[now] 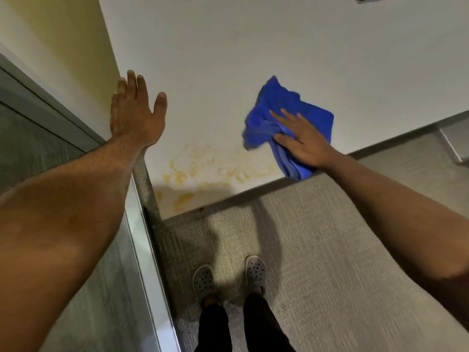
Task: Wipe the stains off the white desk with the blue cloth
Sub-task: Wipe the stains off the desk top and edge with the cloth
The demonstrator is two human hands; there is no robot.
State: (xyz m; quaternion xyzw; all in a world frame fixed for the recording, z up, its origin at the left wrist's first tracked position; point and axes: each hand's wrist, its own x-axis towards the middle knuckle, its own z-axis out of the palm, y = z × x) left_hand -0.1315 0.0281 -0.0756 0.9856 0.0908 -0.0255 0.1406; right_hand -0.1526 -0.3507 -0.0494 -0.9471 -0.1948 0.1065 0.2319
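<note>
right hand (303,143) pressing flat on crumpled fuzzy blue cloth (291,123) at smooth white desk (228,59) edge, beside smeared yellow stains (203,166); left hand (134,115) open, fingers spread.

The blue cloth (291,115) lies crumpled on my white bench (228,59), near its front edge, one corner hanging over that edge. Yellowish stains (203,166) smear the bench's front left corner, just left of the cloth, streaky and patchy, reaching down to the edge.
</note>
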